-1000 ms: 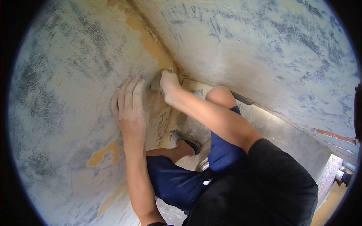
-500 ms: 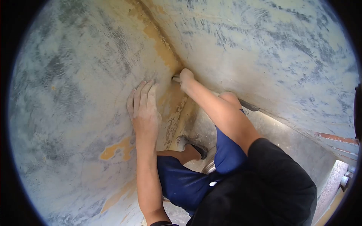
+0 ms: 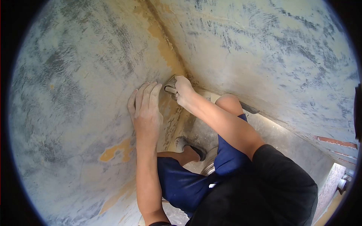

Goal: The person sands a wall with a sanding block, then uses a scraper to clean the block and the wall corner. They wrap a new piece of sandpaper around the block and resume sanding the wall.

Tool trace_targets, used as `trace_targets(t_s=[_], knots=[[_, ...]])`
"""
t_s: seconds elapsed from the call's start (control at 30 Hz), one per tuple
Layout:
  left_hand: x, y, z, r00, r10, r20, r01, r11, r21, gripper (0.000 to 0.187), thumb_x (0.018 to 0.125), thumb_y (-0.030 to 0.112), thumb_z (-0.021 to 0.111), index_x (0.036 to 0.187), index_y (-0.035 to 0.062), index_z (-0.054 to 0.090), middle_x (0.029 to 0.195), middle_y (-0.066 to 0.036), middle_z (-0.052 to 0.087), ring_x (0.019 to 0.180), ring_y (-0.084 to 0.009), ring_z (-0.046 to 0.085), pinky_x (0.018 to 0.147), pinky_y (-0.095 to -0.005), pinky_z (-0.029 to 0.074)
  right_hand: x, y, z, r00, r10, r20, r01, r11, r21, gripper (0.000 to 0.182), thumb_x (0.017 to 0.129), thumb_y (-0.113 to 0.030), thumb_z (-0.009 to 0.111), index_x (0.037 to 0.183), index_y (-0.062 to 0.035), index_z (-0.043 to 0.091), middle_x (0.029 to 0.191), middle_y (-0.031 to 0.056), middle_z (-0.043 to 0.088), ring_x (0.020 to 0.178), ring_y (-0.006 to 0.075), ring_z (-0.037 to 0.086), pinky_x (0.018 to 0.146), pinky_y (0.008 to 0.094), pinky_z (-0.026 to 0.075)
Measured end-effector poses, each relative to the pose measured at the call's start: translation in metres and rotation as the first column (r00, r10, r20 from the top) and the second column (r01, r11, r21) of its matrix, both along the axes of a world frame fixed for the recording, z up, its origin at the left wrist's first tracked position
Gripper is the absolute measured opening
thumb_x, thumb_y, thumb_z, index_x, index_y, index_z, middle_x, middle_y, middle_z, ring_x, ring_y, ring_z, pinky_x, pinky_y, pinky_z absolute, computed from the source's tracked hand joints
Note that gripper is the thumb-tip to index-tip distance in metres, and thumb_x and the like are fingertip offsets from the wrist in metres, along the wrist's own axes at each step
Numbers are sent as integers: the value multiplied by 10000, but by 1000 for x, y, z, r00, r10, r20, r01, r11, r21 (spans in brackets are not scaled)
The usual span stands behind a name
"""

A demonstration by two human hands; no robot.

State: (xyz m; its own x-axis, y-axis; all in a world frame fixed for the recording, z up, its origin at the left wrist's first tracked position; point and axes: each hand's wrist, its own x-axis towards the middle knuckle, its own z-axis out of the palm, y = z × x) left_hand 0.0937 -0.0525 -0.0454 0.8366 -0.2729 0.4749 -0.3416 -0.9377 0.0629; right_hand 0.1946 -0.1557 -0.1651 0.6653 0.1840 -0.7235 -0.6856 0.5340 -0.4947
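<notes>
My left hand (image 3: 145,109) rests on the left wall (image 3: 75,98), fingers stretched out, pale with dust and holding nothing. To its right, my right hand (image 3: 183,90) is closed round a folded piece of sandpaper (image 3: 170,88), whose looped end sticks out past the fingers on the left. The sandpaper is against the left wall near the corner, where a yellowish-brown strip (image 3: 166,41) runs down the joint. Part of the folded sheet is hidden inside my grip.
The right wall (image 3: 256,56) is patchy white and grey. My bent legs in blue shorts (image 3: 181,180) are close below my hands, with a shoe (image 3: 184,145) by the left wall. A round metal item (image 3: 209,165) stands between my legs on the grey floor (image 3: 275,132).
My right hand has drawn slightly down and away from the corner, and more of the folded sandpaper shows. My left hand stays on the wall; the view has shifted slightly.
</notes>
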Motion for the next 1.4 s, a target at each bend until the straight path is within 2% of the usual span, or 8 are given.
trace_targets(t_s=[0.13, 0.23, 0.6, 0.83, 0.9, 1.07, 1.17, 1.4], knots=[[-2, -7, 2, 999, 38, -40, -37, 999, 17, 532, 755, -106, 484, 1224, 99, 629, 1252, -50, 643, 1256, -230, 546, 1138, -431, 290, 52, -19, -31, 970, 28, -243, -57, 992, -115, 365, 998, -200, 259, 1136, -49, 562, 982, 59, 699, 702, 142, 653, 429, 279, 327], [0, -4, 4, 999, 45, -4, -45, 998, 32, 529, 756, -99, 487, 1220, 107, 633, 1246, -49, 645, 1246, -224, 549, 1136, -430, 289, 47, -8, -43, 974, -193, -121, 197, 980, 21, 362, 977, -171, 278, 1181, -44, 550, 985, 66, 701, 710, 156, 657, 434, 274, 330], [2, -10, 3, 997, 76, -7, -75, 994, 76, 495, 779, -95, 530, 1218, 114, 627, 1237, -14, 639, 1224, -198, 560, 1132, -429, 286, 11, 6, -18, 993, -97, -72, 95, 995, -27, 415, 992, -155, 290, 1318, -32, 516, 1185, 140, 668, 853, 229, 731, 638, 349, 496], [-3, -12, 5, 998, 53, -15, -52, 998, 41, 461, 787, -96, 520, 1194, 93, 629, 1210, -41, 646, 1211, -219, 565, 1122, -441, 304, 42, -24, -25, 976, 50, -213, -46, 999, 23, 404, 1005, -204, 280, 1210, -7, 567, 979, 138, 702, 831, 260, 686, 691, 451, 516], [-1, -7, 8, 999, 42, 10, -43, 998, 40, 454, 788, -95, 519, 1189, 89, 628, 1203, -48, 647, 1208, -225, 565, 1118, -444, 312, 32, -4, -37, 986, -149, -80, 146, 988, -41, 412, 1007, -217, 291, 1177, 5, 595, 1038, 139, 703, 842, 255, 679, 734, 452, 525], [-2, -6, 5, 1000, 21, -3, -21, 996, 83, 456, 769, -99, 527, 1179, 73, 625, 1184, -66, 647, 1189, -236, 569, 1106, -452, 330, 0, 18, -73, 977, 185, 111, -124, 904, -408, 452, 996, -199, 349, 1383, 5, 458, 1137, 160, 689, 938, 245, 726, 721, 398, 527], [-1, -9, 5, 999, -2, 36, 1, 1000, 7, 432, 748, -106, 499, 1113, 71, 646, 1140, -76, 660, 1158, -260, 573, 1100, -431, 320, 51, -9, -106, 990, -62, -125, 58, 998, -38, 375, 984, -155, 340, 1270, 40, 486, 1193, 168, 671, 930, 278, 730, 798, 383, 500], [-8, 5, -10, 998, -62, 21, 60, 995, 85, 369, 762, -77, 554, 1099, 48, 639, 1126, -84, 644, 1141, -270, 580, 1040, -443, 394, -14, -21, -98, 856, 509, -97, -513, 858, -20, 314, 1027, -249, 327, 847, -126, 553, 668, 39, 571, 494, 155, 532, 388, 278, 252]])
